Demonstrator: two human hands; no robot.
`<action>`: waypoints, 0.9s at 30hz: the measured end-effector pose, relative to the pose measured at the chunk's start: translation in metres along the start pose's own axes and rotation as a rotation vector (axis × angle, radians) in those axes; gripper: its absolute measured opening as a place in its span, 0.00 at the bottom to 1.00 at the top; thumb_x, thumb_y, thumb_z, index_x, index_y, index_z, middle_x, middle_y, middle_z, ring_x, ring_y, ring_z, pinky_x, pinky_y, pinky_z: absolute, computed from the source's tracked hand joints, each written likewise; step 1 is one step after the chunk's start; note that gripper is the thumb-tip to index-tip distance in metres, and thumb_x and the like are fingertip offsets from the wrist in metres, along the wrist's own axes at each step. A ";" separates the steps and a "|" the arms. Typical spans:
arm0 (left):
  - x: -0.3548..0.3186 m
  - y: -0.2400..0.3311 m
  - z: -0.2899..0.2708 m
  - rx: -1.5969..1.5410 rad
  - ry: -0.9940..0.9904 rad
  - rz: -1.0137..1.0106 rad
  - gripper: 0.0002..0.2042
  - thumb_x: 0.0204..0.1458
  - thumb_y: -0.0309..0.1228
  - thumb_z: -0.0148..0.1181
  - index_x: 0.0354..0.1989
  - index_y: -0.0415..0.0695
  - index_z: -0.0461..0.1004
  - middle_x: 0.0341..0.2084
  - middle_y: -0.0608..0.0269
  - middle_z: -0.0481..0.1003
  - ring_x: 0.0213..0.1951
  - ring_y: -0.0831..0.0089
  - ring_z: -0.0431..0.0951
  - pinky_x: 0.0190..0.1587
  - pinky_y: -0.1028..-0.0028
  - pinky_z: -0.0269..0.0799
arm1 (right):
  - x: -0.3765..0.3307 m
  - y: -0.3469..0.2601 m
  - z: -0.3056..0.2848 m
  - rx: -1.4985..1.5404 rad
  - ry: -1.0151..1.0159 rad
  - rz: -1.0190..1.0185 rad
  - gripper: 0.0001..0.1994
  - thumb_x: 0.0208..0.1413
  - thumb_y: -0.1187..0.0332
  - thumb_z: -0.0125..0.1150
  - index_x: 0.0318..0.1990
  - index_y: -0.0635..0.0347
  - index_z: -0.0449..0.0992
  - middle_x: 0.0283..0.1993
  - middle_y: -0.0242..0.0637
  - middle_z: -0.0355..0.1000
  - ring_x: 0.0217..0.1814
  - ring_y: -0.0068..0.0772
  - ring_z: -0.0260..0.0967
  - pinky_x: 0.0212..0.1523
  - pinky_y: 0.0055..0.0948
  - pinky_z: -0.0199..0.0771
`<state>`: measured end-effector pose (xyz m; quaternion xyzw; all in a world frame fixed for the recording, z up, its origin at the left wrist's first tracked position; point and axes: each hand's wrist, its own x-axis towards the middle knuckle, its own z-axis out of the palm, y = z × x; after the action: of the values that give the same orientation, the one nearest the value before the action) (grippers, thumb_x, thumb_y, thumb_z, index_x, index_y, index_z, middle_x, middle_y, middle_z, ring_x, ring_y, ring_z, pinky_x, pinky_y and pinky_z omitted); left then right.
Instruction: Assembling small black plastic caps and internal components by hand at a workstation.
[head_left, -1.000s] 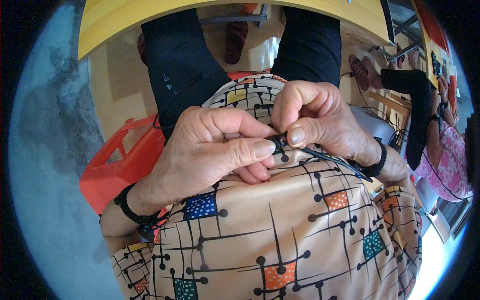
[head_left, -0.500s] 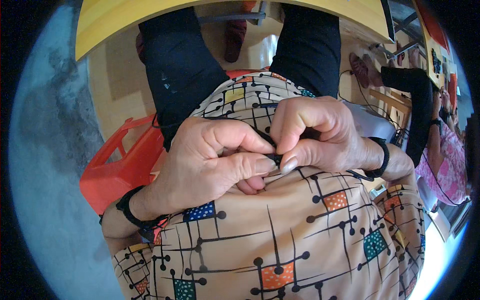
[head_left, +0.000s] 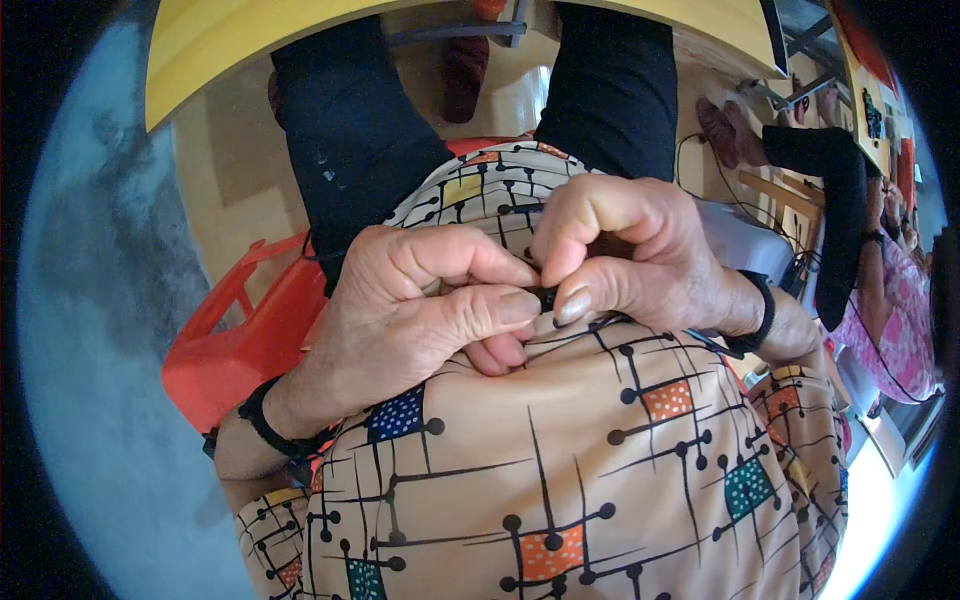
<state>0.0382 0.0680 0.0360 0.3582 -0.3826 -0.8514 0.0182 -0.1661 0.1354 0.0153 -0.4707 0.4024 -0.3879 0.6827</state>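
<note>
Head view, looking straight down: both hands meet over the person's lap, on a beige patterned cloth printed with black lines, black dots and small orange, blue, teal and yellow squares (head_left: pixel 560 470). The left hand (head_left: pixel 410 320) is curled narrow, thumb laid flat along the top fold of the cloth and fingers tucked under it. The right hand (head_left: pixel 625 255) is bent over from the other side, its fingertips pinched tight against the left thumb. Between the two thumbs sits a small dark object (head_left: pixel 547 297), held in the pinch right at the upper edge of the cloth; what it is I cannot tell, since the fingers hide most of it. A black band (head_left: pixel 262 425) circles the left wrist and another black wristband (head_left: pixel 762 315) the right. Above the hands, black trouser legs (head_left: pixel 350 130) run toward a yellow tabletop edge (head_left: pixel 220 45) at the top. An orange plastic stool (head_left: pixel 240 340) shows near the left forearm. At the right edge, another person in a pink top (head_left: pixel 895 320) sits well apart.
</note>
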 end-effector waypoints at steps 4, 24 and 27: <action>-0.002 -0.002 -0.004 -0.049 0.009 0.016 0.05 0.52 0.24 0.58 0.34 0.35 0.75 0.23 0.60 0.77 0.23 0.80 0.77 0.26 0.81 0.76 | -0.007 0.000 0.000 -0.231 0.049 -0.175 0.09 0.49 0.68 0.65 0.31 0.62 0.71 0.27 0.27 0.69 0.27 0.16 0.66 0.28 0.18 0.68; -0.002 -0.008 -0.007 -0.114 -0.026 0.032 0.07 0.53 0.25 0.58 0.38 0.35 0.75 0.24 0.59 0.77 0.25 0.79 0.78 0.29 0.81 0.77 | -0.010 -0.005 0.004 0.242 0.110 0.003 0.08 0.49 0.76 0.63 0.37 0.66 0.73 0.32 0.31 0.72 0.33 0.16 0.69 0.34 0.16 0.71; -0.003 -0.005 -0.005 -0.094 -0.020 0.001 0.07 0.53 0.25 0.58 0.38 0.35 0.75 0.24 0.59 0.77 0.25 0.79 0.78 0.29 0.81 0.77 | -0.012 -0.004 0.005 0.212 0.140 0.010 0.11 0.47 0.77 0.65 0.38 0.66 0.72 0.35 0.31 0.72 0.35 0.15 0.68 0.37 0.16 0.71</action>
<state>0.0447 0.0690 0.0316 0.3480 -0.3425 -0.8721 0.0318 -0.1668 0.1465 0.0221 -0.3654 0.4084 -0.4567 0.7008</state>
